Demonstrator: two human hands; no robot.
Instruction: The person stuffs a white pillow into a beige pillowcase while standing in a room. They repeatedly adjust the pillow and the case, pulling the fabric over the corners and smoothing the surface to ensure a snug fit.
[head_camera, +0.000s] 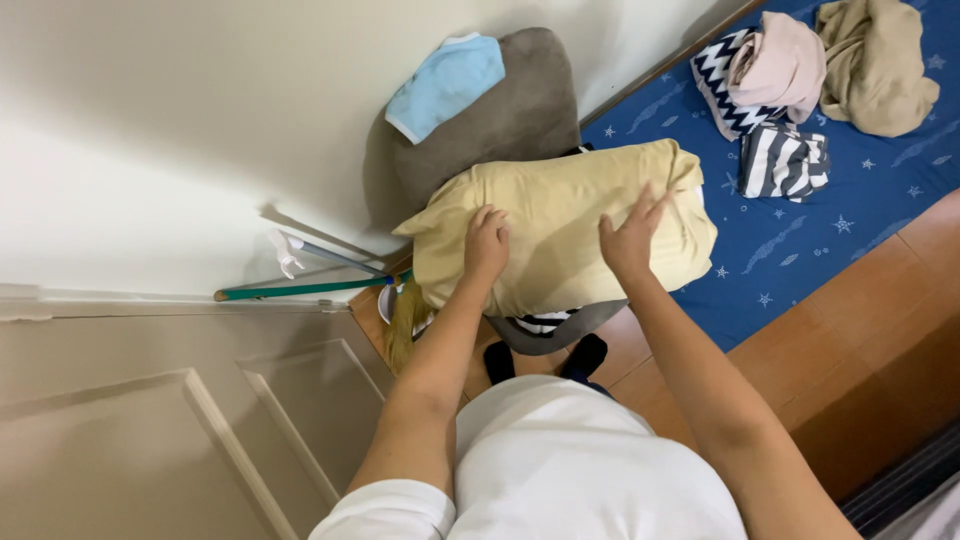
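Note:
A plump pillow in a pale yellow case (560, 225) lies across the head end of a blue star-patterned mattress (830, 230). My left hand (487, 243) presses on its left part with the fingers curled. My right hand (632, 236) rests flat on its right part, fingers spread. Under the pillow's near edge a striped and grey cloth (545, 328) sticks out. Behind it a grey-brown pillow (510, 125) leans on the wall with a light blue cloth (445, 82) on top.
Folded clothes lie further along the mattress: a zigzag-patterned piece (722, 80), a pink one (785, 60), a striped one (785, 160) and a tan one (880, 65). A green-handled broom (310, 288) leans in the corner by a beige door (170, 420). Wooden floor (860, 350) borders the mattress.

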